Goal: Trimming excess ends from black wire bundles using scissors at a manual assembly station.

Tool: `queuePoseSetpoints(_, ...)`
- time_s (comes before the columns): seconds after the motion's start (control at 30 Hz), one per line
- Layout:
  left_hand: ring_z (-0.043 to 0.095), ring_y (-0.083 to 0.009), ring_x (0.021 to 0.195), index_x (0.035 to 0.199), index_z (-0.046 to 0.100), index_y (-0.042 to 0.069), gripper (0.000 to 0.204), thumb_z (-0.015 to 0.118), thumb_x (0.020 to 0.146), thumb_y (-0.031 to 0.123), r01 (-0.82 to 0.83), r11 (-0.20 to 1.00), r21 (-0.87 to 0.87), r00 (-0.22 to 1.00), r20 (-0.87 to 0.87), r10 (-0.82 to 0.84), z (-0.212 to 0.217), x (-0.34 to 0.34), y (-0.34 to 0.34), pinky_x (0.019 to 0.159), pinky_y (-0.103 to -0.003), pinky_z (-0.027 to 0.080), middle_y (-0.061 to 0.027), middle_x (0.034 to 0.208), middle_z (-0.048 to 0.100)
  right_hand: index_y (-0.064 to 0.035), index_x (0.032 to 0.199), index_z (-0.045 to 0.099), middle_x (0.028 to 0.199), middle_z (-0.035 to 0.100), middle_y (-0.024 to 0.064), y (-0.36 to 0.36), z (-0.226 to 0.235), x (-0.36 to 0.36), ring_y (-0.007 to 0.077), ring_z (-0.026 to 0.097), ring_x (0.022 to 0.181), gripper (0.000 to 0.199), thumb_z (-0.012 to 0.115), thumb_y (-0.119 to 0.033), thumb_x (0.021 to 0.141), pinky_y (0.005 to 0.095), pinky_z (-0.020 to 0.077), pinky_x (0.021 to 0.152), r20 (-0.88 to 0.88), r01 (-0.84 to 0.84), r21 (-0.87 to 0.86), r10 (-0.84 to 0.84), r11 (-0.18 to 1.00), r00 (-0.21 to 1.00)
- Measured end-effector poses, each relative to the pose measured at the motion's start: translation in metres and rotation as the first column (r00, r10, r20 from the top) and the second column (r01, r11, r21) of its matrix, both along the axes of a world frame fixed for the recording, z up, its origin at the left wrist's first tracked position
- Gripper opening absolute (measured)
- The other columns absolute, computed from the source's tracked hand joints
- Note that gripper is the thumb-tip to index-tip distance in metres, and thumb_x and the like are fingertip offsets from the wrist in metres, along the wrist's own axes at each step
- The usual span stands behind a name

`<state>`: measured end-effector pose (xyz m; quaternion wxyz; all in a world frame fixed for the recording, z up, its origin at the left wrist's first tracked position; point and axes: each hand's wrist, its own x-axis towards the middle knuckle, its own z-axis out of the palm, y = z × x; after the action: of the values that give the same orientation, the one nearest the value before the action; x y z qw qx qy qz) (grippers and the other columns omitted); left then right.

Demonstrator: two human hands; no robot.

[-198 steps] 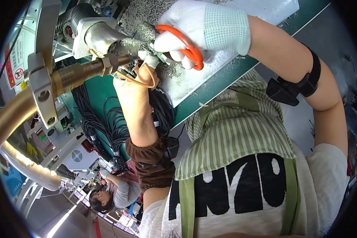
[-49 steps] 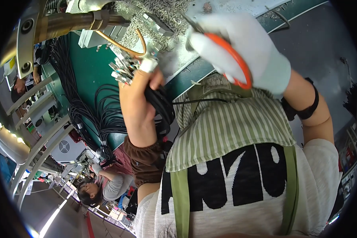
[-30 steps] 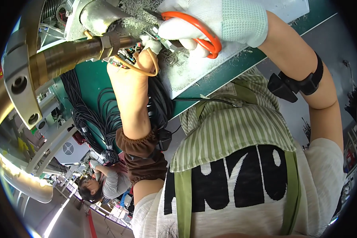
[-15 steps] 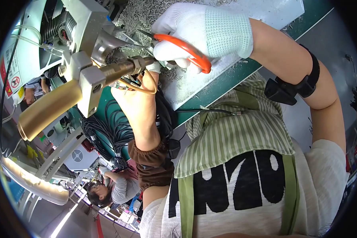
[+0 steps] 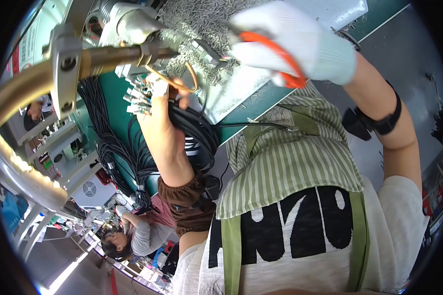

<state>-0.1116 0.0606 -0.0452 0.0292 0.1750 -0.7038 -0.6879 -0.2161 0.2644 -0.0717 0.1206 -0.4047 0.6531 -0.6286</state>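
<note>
Bare and closed, my left hand (image 5: 158, 113) grips a bunch of black cables (image 5: 194, 123) whose metal connectors (image 5: 139, 96) stick out on its left side. My right hand (image 5: 285, 42), in a white glove, is closed around a hand tool with orange handles (image 5: 275, 51); motion blurs its working end. Between the two hands, above the heap of scraps, sits a small dark block (image 5: 206, 53) with coloured wire ends at its right. Close above my left fingers is a looped orange-brown wire (image 5: 189, 84).
A brass-coloured tube (image 5: 106, 59) in a metal clamp (image 5: 66, 69) crosses the upper left. Small grey scraps (image 5: 192, 22) cover a white tray (image 5: 238, 101) on the green table (image 5: 386, 23). Coiled black cables (image 5: 125, 152) hang at left. Another person (image 5: 147, 236) works beyond.
My right hand has moved right with the orange-handled tool, away from my left hand. My left hand has shifted slightly down and left, exposing its cable connectors.
</note>
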Motion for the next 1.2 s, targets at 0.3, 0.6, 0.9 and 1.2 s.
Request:
queuePoseSetpoints(0.3,0.053,-0.0079,0.064,0.091,0.059,0.003,0.018,0.064,0.087,0.02,0.258,0.966,-0.008,0.959,0.119,-0.256,0.004,-0.022,0.005,0.055,-0.022,0.042,-0.0053,0.081,0.064,-0.0027,0.073,0.054,0.056,0.054,0.0051,0.013,0.009,0.013,0.0159,0.055,0.044,0.023,0.062,-0.019,0.087,0.0286,0.0426,0.041,0.395,0.067,0.025,-0.071,0.997,0.916)
queuePoseSetpoints(0.6,0.049,-0.0057,0.065,0.086,0.059,0.004,0.026,0.076,0.076,0.021,0.23,0.967,-0.111,0.972,0.079,-0.222,-0.008,-0.033,-0.009,0.057,-0.022,0.04,0.0024,0.076,0.057,-0.0001,0.076,0.057,0.055,0.054,0.0081,-0.003,0.018,-0.005,0.0178,0.054,0.041,0.023,0.061,-0.019,0.088,0.0314,0.0423,0.037,0.676,-0.088,0.093,0.002,0.992,0.737)
queuePoseSetpoints(0.9,0.051,-0.0079,0.065,0.088,0.06,0.003,0.026,0.076,0.076,0.02,0.219,0.951,-0.216,0.975,0.089,-0.205,0.0,-0.023,0.002,0.059,-0.023,0.043,0.0011,0.075,0.058,0.0008,0.075,0.058,0.057,0.055,0.0076,-0.006,0.022,0.002,0.0165,0.057,0.046,0.026,0.061,-0.022,0.087,0.0289,0.0428,0.039,0.758,-0.15,0.075,0.042,0.986,0.65)
queuePoseSetpoints(1.2,0.056,-0.0095,0.068,0.091,0.06,0.002,0.027,0.076,0.076,0.018,0.224,0.954,-0.199,0.974,0.01,-0.227,0.002,-0.021,0.005,0.062,-0.023,0.045,-0.0018,0.079,0.061,0.0005,0.076,0.058,0.057,0.055,0.0082,-0.002,0.029,0.001,0.0176,0.057,0.046,0.025,0.062,-0.022,0.086,0.03,0.0437,0.041,0.742,-0.193,0.098,0.058,0.976,0.668)
